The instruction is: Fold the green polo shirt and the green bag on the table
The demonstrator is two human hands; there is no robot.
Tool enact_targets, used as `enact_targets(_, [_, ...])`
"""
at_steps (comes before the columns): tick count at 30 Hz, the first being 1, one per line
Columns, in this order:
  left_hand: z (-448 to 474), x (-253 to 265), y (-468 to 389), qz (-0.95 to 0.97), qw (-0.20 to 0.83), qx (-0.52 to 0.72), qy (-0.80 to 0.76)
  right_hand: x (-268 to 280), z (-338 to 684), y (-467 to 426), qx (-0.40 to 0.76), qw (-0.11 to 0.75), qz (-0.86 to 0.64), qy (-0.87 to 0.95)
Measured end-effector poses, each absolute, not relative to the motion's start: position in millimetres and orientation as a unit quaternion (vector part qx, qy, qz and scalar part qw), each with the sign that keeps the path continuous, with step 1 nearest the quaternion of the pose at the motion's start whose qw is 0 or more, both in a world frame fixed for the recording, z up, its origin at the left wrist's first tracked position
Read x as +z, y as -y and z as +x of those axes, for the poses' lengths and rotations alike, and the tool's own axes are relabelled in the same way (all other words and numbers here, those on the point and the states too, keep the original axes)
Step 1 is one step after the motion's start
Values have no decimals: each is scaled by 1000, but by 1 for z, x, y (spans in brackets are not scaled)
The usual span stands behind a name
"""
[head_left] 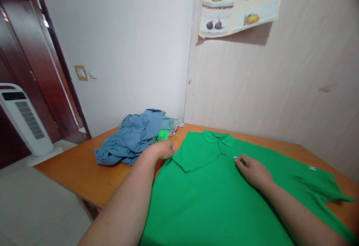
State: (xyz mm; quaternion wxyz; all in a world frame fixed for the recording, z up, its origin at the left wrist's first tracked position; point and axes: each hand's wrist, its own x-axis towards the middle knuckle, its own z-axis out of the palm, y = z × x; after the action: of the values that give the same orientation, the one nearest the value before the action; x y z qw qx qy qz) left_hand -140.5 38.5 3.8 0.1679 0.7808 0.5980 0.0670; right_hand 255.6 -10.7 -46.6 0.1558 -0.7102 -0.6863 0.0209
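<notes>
The green shirt lies spread out on the orange table, its bottom nearest. It looks bright and mostly smooth. The right hand is on its chest, fingers curled; I can't tell if they pinch any cloth. The left hand has its fingers closed on the edge of one sleeve, which is folded in over the chest. The other sleeve sticks out, with white marks. At the far end is a floppy collar. A messy blue clothes pile sits near the left hand.
</notes>
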Motion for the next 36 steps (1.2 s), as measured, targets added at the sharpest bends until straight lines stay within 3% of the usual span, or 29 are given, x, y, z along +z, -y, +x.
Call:
enact_targets(6, [-140,9,-31,802,129,17,-582,-46,255,12,17,160,-712,684])
enact_targets(14, [-119,6,-29,824,80,83,-555,-47,255,11,12,159,-711,685])
enact_targets(23, [-108,8,-27,826,70,51,-557,-42,251,13,14,157,-722,674])
enact_targets(30, [-94,7,-18,868,174,29,-464,-37,247,17,14,162,-721,674])
enact_targets(36, [-89,9,-12,862,192,49,-466,-35,243,20,-2,150,-726,671])
